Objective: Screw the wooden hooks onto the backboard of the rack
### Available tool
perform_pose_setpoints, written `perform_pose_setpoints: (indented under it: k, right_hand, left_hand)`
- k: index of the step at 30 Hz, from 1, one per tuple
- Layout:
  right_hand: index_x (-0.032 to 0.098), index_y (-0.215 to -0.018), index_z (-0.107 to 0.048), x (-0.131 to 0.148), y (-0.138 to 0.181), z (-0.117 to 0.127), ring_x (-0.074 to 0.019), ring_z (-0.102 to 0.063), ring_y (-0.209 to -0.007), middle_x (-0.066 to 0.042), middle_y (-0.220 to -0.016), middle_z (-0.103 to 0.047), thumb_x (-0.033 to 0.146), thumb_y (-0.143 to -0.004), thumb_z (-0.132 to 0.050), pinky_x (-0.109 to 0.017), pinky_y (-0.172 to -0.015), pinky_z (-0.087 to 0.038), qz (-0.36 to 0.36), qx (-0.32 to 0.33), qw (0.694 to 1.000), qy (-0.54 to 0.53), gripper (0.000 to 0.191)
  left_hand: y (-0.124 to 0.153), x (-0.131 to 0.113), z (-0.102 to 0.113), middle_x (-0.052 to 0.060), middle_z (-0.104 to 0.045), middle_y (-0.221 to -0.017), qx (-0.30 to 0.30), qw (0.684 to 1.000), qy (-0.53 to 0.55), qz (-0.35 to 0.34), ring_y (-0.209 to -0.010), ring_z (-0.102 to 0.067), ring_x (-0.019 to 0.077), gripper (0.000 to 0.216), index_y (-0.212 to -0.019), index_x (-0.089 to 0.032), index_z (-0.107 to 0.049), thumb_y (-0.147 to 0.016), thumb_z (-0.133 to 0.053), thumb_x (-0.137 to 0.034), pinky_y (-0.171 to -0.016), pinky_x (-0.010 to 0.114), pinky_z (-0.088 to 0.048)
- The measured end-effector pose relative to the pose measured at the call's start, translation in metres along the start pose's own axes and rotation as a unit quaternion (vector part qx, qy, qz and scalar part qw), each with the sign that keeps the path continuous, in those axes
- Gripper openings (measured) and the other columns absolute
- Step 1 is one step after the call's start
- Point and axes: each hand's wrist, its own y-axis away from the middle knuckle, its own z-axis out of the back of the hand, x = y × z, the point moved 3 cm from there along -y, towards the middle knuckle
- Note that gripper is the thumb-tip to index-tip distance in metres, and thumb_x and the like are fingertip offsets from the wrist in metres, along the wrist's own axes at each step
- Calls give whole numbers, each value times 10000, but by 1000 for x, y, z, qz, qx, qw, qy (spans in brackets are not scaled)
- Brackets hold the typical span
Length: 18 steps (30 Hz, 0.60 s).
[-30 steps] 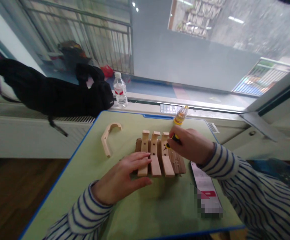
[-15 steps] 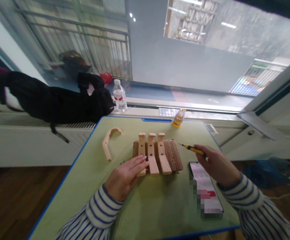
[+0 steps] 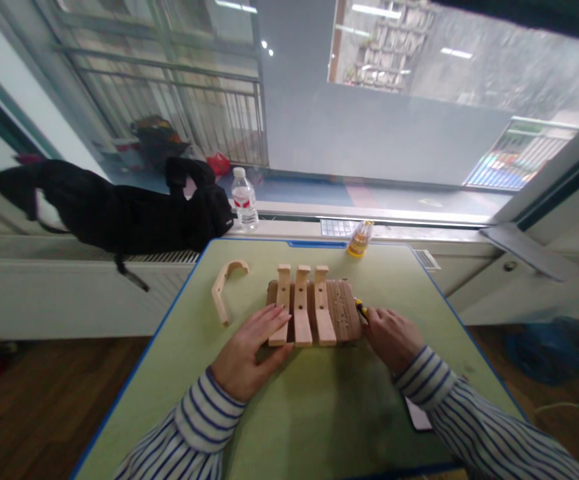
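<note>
Three pale wooden hook-shaped pieces (image 3: 300, 307), each with drilled holes, lie side by side across a brown ridged block (image 3: 343, 313) on the table. My left hand (image 3: 252, 350) rests with stretched fingers on the leftmost piece, its thumb apart at the block's front edge. My right hand (image 3: 394, 337) is closed round a screwdriver (image 3: 362, 309) with a yellow and black handle, beside the block's right end. The hand covers part of the handle, and its tip is hard to make out. A fourth curved wooden piece (image 3: 219, 293) lies apart on the left.
A small yellow-based bottle (image 3: 360, 239) stands at the table's back edge. Under my right forearm a phone (image 3: 419, 415) is mostly hidden. On the sill are a water bottle (image 3: 244, 200) and a black bag (image 3: 139, 213). The green table (image 3: 179, 380) has a blue rim.
My right hand has moved left and down with the screwdriver, to the block's right end, and its forearm now covers most of the phone. My left thumb has spread away from the fingers.
</note>
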Motion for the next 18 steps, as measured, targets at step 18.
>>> perform_pose_setpoints:
  k: [18]
  right_hand:
    - [149, -1127, -511, 61, 17, 45, -191, -566, -874, -108, -998, -611, 217, -887, -407, -332, -751, -483, 266, -142, 951, -75, 270]
  left_hand:
    - [9, 1, -9, 115, -499, -1293, 0, 997, 40, 60, -1193, -471, 227, 373, -1212, -169, -503, -870, -461, -311, -993, 413, -411]
